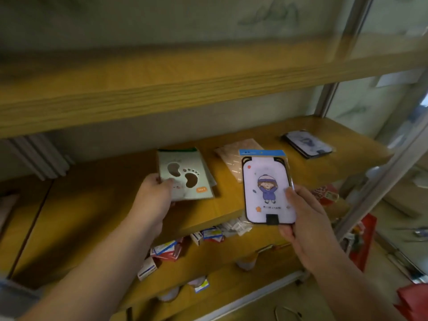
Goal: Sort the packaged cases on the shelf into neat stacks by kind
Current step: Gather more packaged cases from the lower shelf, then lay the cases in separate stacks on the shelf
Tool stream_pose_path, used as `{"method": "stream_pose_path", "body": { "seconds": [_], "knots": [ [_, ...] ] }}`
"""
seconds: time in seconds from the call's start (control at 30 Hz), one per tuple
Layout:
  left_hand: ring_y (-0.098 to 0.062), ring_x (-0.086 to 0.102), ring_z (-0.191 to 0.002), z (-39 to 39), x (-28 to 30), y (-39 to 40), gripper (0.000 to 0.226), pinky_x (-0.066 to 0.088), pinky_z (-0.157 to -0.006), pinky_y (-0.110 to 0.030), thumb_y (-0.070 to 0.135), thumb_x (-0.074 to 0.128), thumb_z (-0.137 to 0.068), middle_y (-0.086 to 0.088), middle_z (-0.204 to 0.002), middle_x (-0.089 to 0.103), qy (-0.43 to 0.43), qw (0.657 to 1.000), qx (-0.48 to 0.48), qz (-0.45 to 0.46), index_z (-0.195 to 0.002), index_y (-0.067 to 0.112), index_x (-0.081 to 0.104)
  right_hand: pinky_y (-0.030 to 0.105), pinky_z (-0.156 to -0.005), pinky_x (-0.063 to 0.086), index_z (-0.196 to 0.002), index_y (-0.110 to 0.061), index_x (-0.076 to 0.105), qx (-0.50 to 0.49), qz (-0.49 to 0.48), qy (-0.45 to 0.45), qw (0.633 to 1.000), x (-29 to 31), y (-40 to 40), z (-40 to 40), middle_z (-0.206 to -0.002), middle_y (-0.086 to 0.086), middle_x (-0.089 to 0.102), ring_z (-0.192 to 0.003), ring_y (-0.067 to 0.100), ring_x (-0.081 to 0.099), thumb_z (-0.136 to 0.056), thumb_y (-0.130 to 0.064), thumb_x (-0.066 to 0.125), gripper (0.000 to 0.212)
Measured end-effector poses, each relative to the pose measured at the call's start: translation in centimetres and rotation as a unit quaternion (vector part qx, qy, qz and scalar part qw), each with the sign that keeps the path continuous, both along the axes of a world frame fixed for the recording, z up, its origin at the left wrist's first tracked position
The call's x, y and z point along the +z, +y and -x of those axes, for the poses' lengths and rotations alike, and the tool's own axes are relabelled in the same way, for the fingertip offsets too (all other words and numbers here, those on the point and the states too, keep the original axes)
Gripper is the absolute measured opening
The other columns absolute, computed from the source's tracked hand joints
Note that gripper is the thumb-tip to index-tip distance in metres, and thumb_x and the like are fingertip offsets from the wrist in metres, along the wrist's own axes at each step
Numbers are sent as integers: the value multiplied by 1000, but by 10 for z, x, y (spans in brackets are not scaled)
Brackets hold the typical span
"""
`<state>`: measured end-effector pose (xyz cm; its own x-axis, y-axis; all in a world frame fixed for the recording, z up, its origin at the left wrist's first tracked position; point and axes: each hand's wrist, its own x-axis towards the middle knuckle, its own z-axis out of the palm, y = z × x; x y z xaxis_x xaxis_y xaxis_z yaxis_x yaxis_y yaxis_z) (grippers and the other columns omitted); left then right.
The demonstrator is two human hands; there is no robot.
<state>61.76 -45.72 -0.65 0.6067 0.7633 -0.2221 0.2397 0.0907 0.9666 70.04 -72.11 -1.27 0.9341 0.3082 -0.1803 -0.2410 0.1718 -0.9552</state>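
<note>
— What does each hand have?

— The left hand (154,195) has its grip closed on the footprint-pattern case (185,176), which lies on the wooden shelf (266,181) at centre frame. The right hand (303,218) grips the cartoon-girl case (268,188), lifted off the shelf, lower right of centre.

— Others?

— A pinkish packet (234,156) behind them, a dark case (306,143) at upper right.
</note>
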Motion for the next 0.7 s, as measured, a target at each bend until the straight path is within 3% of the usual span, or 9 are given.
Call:
{"method": "stream_pose_path", "body": {
  "seconds": [0.07, 0.13, 0.23, 0.33, 0.4, 0.53, 0.7],
  "knots": [
    [-13, 66, -89, -23, 0, 4, 17, 48, -65, -27, 23, 53, -102, 3, -104, 69, 20, 999, 5, -26, -118, 26, 54, 24, -41, 36, -83, -38, 71, 10, 5, 2, 1000, -1, 1, -16, -83, 6, 76, -50, 14, 50, -100, -35, 58, 21],
    [-19, 65, -93, -43, -3, 7, 23, 51, -73, -32, 21, 51, -102, -6, -114, 69, 53, 997, 11, -62, -124, 17, 56, 23, -35, 34, -83, -37, 71, 27, 0, 3, 1000, -2, 0, -32, -78, 8, 74, -41, 12, 43, -101, -32, 57, 23],
    [-20, 61, -88, -58, -6, 9, 32, 49, -66, -31, 18, 57, -96, -13, -119, 66, 95, 987, 36, -123, -127, 11, 57, 23, -33, 32, -91, -35, 70, 67, 6, 10, 998, 0, -5, -55, -78, 10, 73, -39, 12, 41, -102, -32, 55, 18],
    [-37, 56, -118, -59, -12, 8, 60, 50, -97, -48, 25, 68, -90, -19, -137, 56, 166, 966, 49, -190, -143, 10, 45, 24, -35, 32, -98, -35, 69, 107, 14, 8, 994, 3, -10, -75, -80, 9, 75, -41, 11, 43, -102, -33, 55, 14],
    [-42, 47, -128, -57, -16, 7, 71, 42, -105, -51, 31, 65, -92, -23, -144, 48, 239, 939, 63, -239, -153, 13, 34, 24, -35, 32, -93, -39, 70, 136, 12, -5, 991, 6, -13, -87, -82, 9, 75, -42, 11, 44, -102, -32, 55, 19],
    [-44, 40, -130, -59, -12, -11, 56, 35, -103, -50, 44, 55, -94, -20, -142, 47, 345, 887, 60, -301, -145, 24, 44, 24, -35, 34, -94, -40, 69, 164, 12, -13, 986, 6, -19, -113, -84, 9, 76, -42, 11, 46, -102, -33, 55, 17],
    [-39, 31, -136, -66, -8, -62, 53, 29, -107, -54, 39, 60, -91, -13, -148, 41, 330, 860, 51, -387, -141, 27, 49, 25, -37, 35, -96, -46, 68, 167, 16, -14, 986, -1, -34, -153, -85, 4, 77, -44, 11, 48, -101, -37, 56, 16]
  ]
}}
